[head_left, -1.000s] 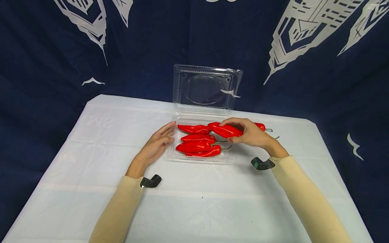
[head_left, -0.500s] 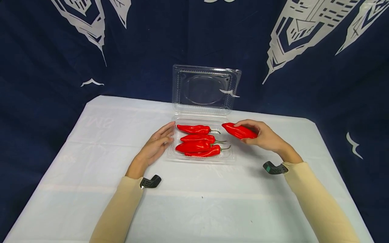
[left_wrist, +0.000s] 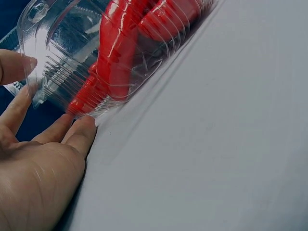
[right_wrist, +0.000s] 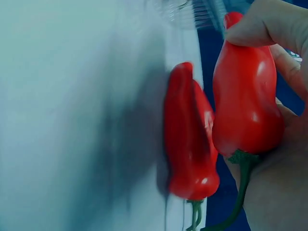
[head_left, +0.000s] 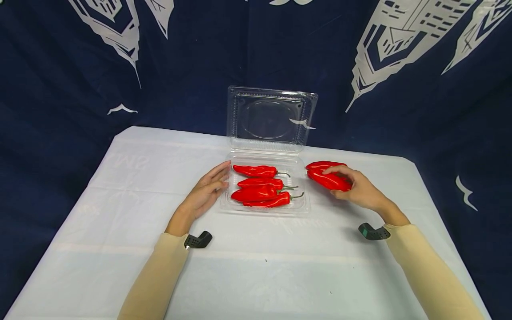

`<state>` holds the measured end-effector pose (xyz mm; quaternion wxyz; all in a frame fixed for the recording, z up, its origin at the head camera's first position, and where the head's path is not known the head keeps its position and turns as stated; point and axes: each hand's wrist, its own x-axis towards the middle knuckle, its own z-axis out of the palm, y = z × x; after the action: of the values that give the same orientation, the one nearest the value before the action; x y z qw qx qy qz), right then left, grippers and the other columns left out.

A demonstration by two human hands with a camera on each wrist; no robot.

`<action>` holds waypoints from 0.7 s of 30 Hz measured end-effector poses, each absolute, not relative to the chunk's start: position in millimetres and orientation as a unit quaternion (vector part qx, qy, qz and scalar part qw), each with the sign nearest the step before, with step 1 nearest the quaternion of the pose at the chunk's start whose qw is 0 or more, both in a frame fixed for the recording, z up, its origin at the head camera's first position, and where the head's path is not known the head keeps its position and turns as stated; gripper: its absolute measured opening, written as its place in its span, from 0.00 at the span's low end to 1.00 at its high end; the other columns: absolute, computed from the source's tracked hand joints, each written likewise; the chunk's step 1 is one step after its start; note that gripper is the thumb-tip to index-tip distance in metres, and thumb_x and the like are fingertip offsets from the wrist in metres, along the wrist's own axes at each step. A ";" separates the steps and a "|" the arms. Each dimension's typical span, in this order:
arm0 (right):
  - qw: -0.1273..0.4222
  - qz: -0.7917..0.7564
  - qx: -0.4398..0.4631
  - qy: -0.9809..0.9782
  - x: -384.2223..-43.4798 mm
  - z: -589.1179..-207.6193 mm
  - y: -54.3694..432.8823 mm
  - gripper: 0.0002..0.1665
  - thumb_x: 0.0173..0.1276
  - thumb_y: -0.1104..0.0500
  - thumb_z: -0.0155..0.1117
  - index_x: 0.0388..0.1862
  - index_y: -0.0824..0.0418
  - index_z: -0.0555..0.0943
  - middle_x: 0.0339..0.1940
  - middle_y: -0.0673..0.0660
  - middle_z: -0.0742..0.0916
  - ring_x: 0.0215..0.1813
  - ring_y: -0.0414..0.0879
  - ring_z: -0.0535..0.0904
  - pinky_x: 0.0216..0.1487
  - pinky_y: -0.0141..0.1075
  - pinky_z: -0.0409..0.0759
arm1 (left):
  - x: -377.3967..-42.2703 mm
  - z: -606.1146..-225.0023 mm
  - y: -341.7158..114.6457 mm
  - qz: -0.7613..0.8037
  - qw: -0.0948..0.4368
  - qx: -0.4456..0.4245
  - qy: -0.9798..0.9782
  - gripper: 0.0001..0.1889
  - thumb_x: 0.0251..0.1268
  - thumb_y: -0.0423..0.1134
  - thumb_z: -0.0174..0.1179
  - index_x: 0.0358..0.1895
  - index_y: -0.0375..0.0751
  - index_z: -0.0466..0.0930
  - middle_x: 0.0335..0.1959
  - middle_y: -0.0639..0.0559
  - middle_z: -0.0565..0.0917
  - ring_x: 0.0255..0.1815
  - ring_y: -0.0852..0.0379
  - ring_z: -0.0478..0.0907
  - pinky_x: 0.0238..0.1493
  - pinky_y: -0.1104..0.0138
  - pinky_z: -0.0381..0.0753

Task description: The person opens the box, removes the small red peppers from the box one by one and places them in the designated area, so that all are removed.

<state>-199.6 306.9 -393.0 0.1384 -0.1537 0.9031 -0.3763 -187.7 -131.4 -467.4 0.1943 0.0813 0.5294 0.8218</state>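
Note:
My right hand (head_left: pixel 362 189) grips a plump red pepper (right_wrist: pixel 248 101) with a curved green stem, just right of the clear plastic clamshell box (head_left: pixel 306 206). In the right wrist view the thumb presses near the pepper's tip, and the pepper hangs above the tabletop. Beyond it, two more red peppers lie side by side on the table, the nearer pepper (right_wrist: pixel 187 139) with its stem downward in that view. My left hand (head_left: pixel 203 193) has its fingers extended, fingertips against the box's left wall. Several red peppers, among them a slim back pepper (head_left: pixel 256 171), lie inside the box.
The box's hinged lid (head_left: pixel 272 118) stands raised at the back. White cloth covers the table (head_left: pixel 240 275), its far edge just behind the box. A dark blue curtain (head_left: pixel 200 66) with pale printed shapes hangs behind.
My right hand has carried the pepper from over the box's back right part out to the right and slightly nearer me, beside the box. My left hand has stayed at the box's left side.

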 end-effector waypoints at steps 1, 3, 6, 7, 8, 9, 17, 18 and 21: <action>0.137 -0.374 -0.153 0.904 -197.7 -394.7 308.6 0.34 0.59 0.67 0.72 0.65 0.54 0.75 0.66 0.63 0.74 0.61 0.60 0.72 0.49 0.30 0.80 | -187.6 -467.5 -131.3 0.822 0.195 0.081 0.529 0.36 0.70 0.24 0.46 0.80 0.43 0.52 0.83 0.48 0.49 0.83 0.49 0.42 0.79 0.53 0.45; 0.132 -0.369 -0.155 0.907 -194.2 -399.0 311.9 0.35 0.58 0.67 0.73 0.65 0.53 0.75 0.67 0.63 0.73 0.62 0.61 0.70 0.49 0.30 0.80 | -187.5 -468.0 -131.2 0.822 0.195 0.082 0.529 0.36 0.70 0.24 0.46 0.80 0.43 0.52 0.83 0.48 0.49 0.83 0.49 0.42 0.79 0.53 0.45; 0.124 -0.362 -0.164 0.909 -190.0 -406.8 316.1 0.35 0.58 0.67 0.74 0.64 0.53 0.76 0.67 0.63 0.74 0.63 0.61 0.69 0.49 0.30 0.80 | -187.6 -468.6 -131.3 0.821 0.195 0.083 0.530 0.36 0.70 0.24 0.46 0.80 0.42 0.52 0.83 0.48 0.49 0.83 0.49 0.42 0.79 0.53 0.44; 0.119 -0.358 -0.170 0.911 -189.0 -409.6 317.0 0.34 0.58 0.67 0.74 0.64 0.53 0.76 0.66 0.62 0.74 0.63 0.60 0.69 0.50 0.31 0.80 | -187.8 -468.9 -131.3 0.821 0.195 0.082 0.530 0.36 0.70 0.24 0.46 0.80 0.42 0.52 0.83 0.48 0.49 0.83 0.49 0.42 0.79 0.53 0.44; 0.113 -0.352 -0.176 0.913 -188.1 -412.3 317.9 0.34 0.58 0.67 0.74 0.64 0.52 0.76 0.66 0.61 0.75 0.63 0.60 0.69 0.51 0.32 0.80 | -188.1 -469.4 -131.5 0.821 0.195 0.082 0.531 0.36 0.70 0.24 0.46 0.80 0.42 0.51 0.83 0.48 0.49 0.83 0.49 0.42 0.80 0.53 0.43; 0.107 -0.346 -0.181 0.914 -187.3 -414.7 318.4 0.34 0.58 0.67 0.74 0.63 0.52 0.77 0.65 0.60 0.76 0.63 0.59 0.69 0.52 0.34 0.79 | -188.2 -469.7 -131.6 0.820 0.195 0.083 0.532 0.36 0.70 0.24 0.46 0.80 0.42 0.51 0.83 0.48 0.49 0.83 0.49 0.42 0.80 0.52 0.43; 0.049 -0.297 -0.236 0.924 -186.4 -427.7 321.9 0.27 0.57 0.71 0.72 0.55 0.54 0.84 0.53 0.55 0.87 0.52 0.49 0.76 0.52 0.31 0.78 | -188.6 -469.5 -131.8 0.819 0.197 0.081 0.533 0.36 0.70 0.24 0.46 0.80 0.43 0.51 0.83 0.50 0.49 0.82 0.50 0.42 0.80 0.53 0.43; 0.045 -0.294 -0.239 0.924 -186.5 -429.1 322.6 0.27 0.57 0.71 0.73 0.55 0.53 0.84 0.53 0.54 0.87 0.53 0.48 0.76 0.51 0.28 0.78 | -188.7 -469.4 -131.9 0.818 0.197 0.081 0.534 0.36 0.70 0.24 0.46 0.80 0.44 0.52 0.83 0.50 0.49 0.82 0.50 0.42 0.80 0.53 0.43; 0.041 -0.294 -0.246 0.923 -186.6 -432.1 324.2 0.25 0.57 0.70 0.74 0.53 0.52 0.85 0.55 0.53 0.87 0.57 0.48 0.76 0.56 0.21 0.72 | -188.7 -469.2 -132.1 0.818 0.196 0.082 0.534 0.36 0.70 0.25 0.46 0.80 0.44 0.52 0.83 0.50 0.49 0.82 0.49 0.42 0.80 0.53 0.43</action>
<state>-186.6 324.2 -432.1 0.0408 -0.2460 0.9227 -0.2940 -188.7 -132.1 -469.2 0.1965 0.0822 0.5344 0.8179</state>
